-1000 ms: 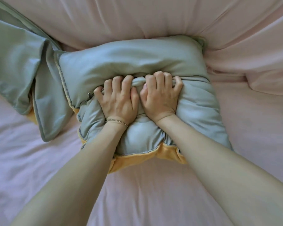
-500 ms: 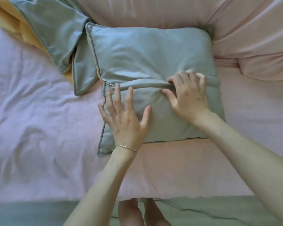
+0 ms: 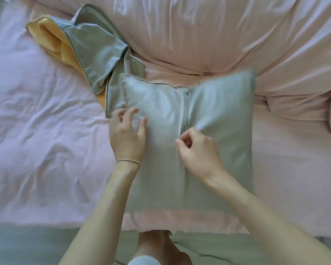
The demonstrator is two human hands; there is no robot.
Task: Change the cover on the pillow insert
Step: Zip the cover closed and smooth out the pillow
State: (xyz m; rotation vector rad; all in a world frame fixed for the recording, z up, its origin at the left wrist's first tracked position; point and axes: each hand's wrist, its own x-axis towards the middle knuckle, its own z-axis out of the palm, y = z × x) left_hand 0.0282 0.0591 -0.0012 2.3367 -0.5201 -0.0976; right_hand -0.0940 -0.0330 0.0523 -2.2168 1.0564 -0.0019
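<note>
1. One bed (image 3: 36, 131) with a creased pink sheet fills the view; a bunched pink duvet (image 3: 208, 35) lies along its far side, and a grey-green floor (image 3: 27, 245) shows at the near edge.
2. The grey-green pillow (image 3: 214, 159) lies flat on the sheet at centre, its envelope seam (image 3: 186, 115) running away from the viewer; its right edge is blurred.
3. A second grey cover with yellow lining (image 3: 80, 50) lies crumpled at far left, touching the pillow's corner.
4. The left hand (image 3: 127, 138) rests on the pillow's left edge, fingers spread and slightly bent.
5. The right hand (image 3: 197, 150) pinches fabric beside the seam between thumb and curled fingers.
</note>
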